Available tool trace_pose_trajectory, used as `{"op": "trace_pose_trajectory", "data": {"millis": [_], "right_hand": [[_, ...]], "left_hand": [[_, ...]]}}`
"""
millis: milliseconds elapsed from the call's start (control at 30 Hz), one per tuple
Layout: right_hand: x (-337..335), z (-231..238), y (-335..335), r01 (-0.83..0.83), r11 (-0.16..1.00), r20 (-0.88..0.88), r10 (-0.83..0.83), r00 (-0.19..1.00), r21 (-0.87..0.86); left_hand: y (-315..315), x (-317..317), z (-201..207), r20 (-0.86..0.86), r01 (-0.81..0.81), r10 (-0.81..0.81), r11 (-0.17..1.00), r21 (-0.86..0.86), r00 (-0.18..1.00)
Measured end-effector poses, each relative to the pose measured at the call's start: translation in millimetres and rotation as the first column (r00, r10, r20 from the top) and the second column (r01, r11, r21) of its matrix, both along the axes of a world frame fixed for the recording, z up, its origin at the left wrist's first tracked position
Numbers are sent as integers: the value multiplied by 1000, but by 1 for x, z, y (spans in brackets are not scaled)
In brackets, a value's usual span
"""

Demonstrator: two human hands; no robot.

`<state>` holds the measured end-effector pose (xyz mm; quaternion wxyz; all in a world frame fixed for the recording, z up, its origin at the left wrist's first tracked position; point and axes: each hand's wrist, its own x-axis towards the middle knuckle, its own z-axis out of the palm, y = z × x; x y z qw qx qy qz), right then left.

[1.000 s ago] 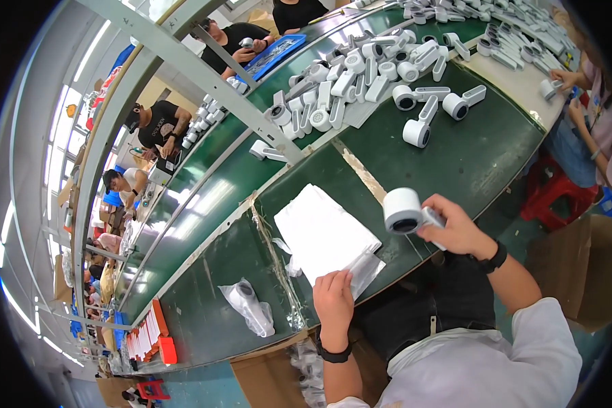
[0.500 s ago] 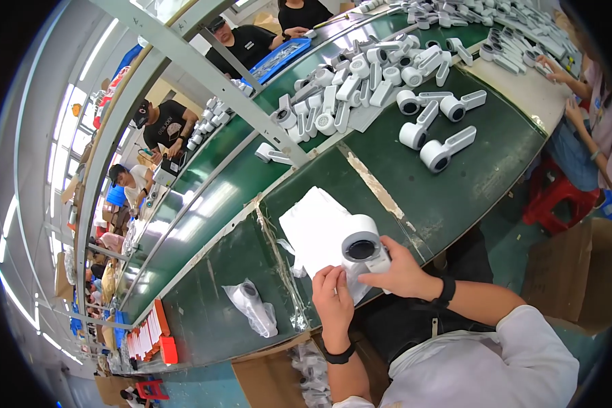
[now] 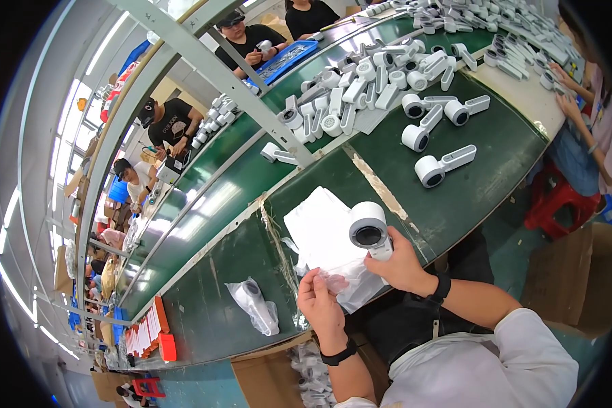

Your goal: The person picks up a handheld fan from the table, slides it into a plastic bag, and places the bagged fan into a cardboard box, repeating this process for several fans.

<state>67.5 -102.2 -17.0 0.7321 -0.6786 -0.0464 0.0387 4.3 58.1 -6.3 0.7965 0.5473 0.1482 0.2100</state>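
Note:
My right hand [image 3: 401, 266] grips a white handheld device [image 3: 368, 216] by its handle. The device has a round head with a grey ring and a dark round face, tilted toward me. My left hand [image 3: 321, 306] pinches the edge of a clear plastic bag [image 3: 358, 289], which hangs below the device and spreads toward the right hand. Both hands are over the near edge of the green table. Just beyond them lies a stack of white sheets or flat bags [image 3: 316, 221]. Left of my left hand, a similar device in a clear bag [image 3: 253, 306] rests on the table.
Several loose devices [image 3: 428, 170] lie at the right, before a large pile [image 3: 360, 85]. A metal frame post [image 3: 251, 102] rises beyond the table. Orange-red boxes [image 3: 153, 330] sit at far left; a cardboard box [image 3: 272, 377] with bagged devices stands below. Co-workers sit across and right.
My left hand has moved left and down, away from the device, drawing the bag's edge along. The device has shifted slightly right and up in my right hand.

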Motion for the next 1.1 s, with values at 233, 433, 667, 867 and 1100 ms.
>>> {"op": "trace_pose_trajectory", "data": {"millis": [233,433,667,867,1100], "right_hand": [[-5,3,1,-4,998,47,7,999,-64],[-5,10,-22,-60,987,-2,60,998,-147],[-4,21,-76,-377,886,165,428,888,-268],[1,41,-87,-634,612,-14,714,700,-473],[21,39,-68,-814,414,-250,807,535,-407]], "left_hand": [[-9,6,-17,27,-138,139,908,396,990],[-14,1,5,-84,-46,60,985,166,995],[-17,4,-2,-23,-66,72,976,205,997],[-28,8,5,-71,-17,41,951,309,997],[-18,1,16,-41,120,-114,888,444,993]]}}
